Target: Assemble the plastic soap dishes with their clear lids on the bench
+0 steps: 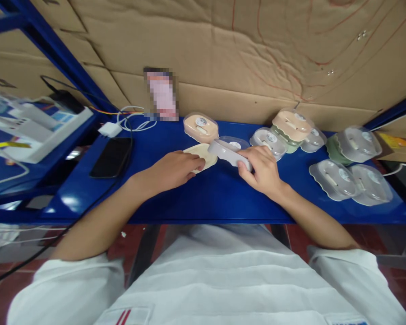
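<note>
In the middle of the blue table, my left hand [184, 167] has its fingers curled over the right side of a cream wavy-edged dish [201, 152], which lies low on the surface. My right hand [261, 169] is closed around the right end of a grey soap box [226, 151] with a clear lid and a round label. This box is tilted, and its left end overlaps the cream dish's edge. Behind the two stands a peach soap box [200, 127] with a clear lid, touched by neither hand.
More lidded soap boxes stand to the right: a peach one [293, 124] stacked over a green one, and several grey ones [334, 179]. A black phone [111, 157], white charger [110, 129] and cables lie left. A blurred screen [162, 95] leans against the cardboard wall [203, 54].
</note>
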A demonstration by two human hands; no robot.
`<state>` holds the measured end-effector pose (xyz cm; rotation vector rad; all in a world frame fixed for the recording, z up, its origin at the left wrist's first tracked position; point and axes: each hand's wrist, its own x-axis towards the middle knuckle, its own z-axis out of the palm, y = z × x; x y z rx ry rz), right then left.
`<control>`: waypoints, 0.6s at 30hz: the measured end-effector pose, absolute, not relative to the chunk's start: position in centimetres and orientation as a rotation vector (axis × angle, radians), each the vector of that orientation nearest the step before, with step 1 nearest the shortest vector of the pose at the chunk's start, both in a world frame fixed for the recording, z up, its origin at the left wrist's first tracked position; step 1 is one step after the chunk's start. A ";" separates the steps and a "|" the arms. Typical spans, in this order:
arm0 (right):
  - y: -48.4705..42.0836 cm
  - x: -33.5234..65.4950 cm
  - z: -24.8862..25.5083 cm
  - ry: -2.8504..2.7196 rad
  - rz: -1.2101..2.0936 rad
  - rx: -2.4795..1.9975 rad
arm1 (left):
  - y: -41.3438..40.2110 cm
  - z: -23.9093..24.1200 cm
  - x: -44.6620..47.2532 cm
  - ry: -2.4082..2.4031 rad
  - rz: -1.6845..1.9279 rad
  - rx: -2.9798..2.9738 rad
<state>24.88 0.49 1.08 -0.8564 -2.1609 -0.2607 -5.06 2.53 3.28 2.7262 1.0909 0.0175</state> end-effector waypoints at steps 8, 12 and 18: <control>0.4 23.8 -0.8 -2.496 -0.179 -0.803 | 0.4 3.2 -3.3 0.790 0.116 3.006; 0.2 23.2 -1.6 -2.609 -0.131 -0.724 | 0.3 3.2 -2.8 0.864 0.174 3.141; 1.0 24.1 -1.5 -2.660 0.032 -0.624 | 1.0 2.5 -2.9 0.820 0.080 3.005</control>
